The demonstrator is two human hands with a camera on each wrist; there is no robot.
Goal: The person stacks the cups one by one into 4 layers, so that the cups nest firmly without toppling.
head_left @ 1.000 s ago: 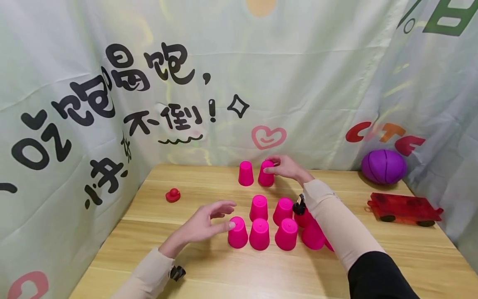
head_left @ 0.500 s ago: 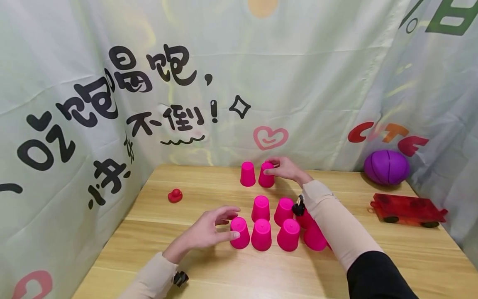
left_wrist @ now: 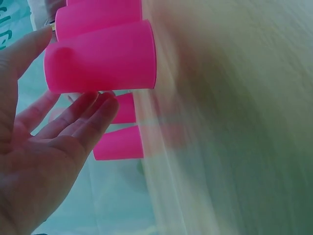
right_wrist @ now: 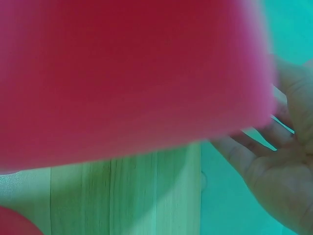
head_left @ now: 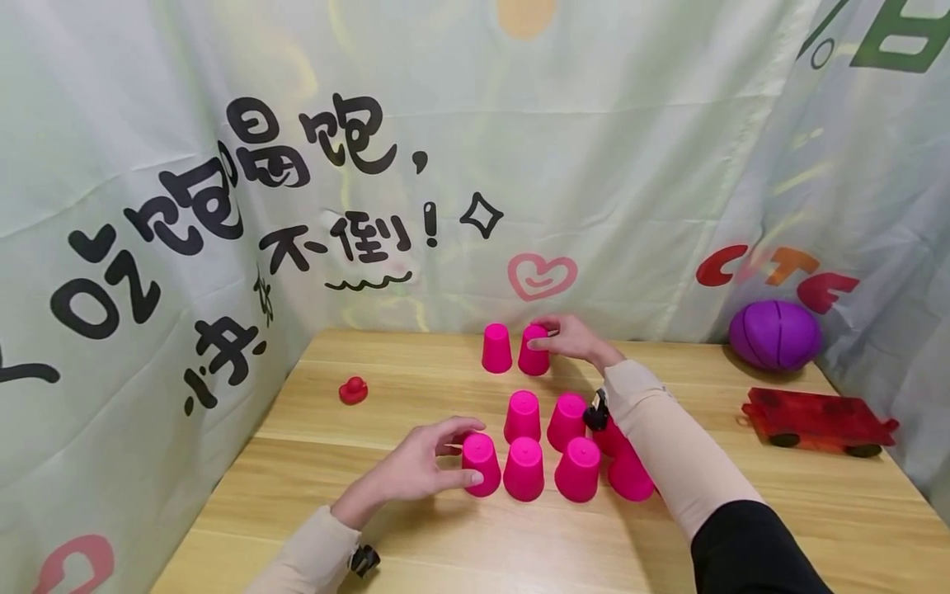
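Observation:
In the head view, my left hand (head_left: 411, 464) is around the leftmost front pink cup (head_left: 481, 467), thumb on the near side and fingers behind. The left wrist view shows this same cup (left_wrist: 100, 58) between thumb and fingers (left_wrist: 98, 120). At the back, my right hand (head_left: 570, 338) grips another upside-down pink cup (head_left: 533, 353), its thumb across the front. Left of it stands a second back cup (head_left: 496, 349). A pink cup (right_wrist: 146, 83) fills much of the right wrist view, with my right fingers (right_wrist: 239, 152) at its right edge.
Between the hands stand several more upside-down pink cups (head_left: 524, 470), some partly hidden by the right sleeve (head_left: 679, 450). A red rubber duck-like toy (head_left: 353, 391) sits at left. A purple ball (head_left: 775, 334) and a red toy car (head_left: 821, 421) are at right.
My left hand has moved right and closed in around the leftmost front cup. The right hand stays at its back cup. The whole head view has shifted slightly.

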